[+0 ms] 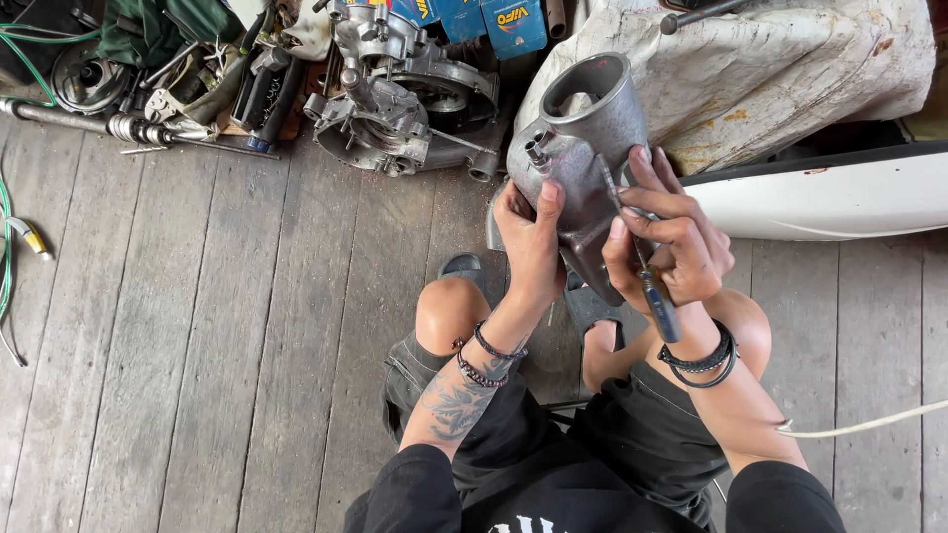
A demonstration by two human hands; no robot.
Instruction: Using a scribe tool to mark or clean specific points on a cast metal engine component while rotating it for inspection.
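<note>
Keep your left hand [531,242] clamped on the grey metal housing [583,163] held above your knees, and steady the screwdriver [642,266] pinched in your right hand [676,247] against the housing's side.

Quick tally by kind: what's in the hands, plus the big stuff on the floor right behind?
Grey metal housing, held by left hand and right hand: 1
Screwdriver, blue handle, in right hand: 1
Engine block on floor: 1
Blue boxes: 2
White cloth bundle: 1
Total: 6
</note>
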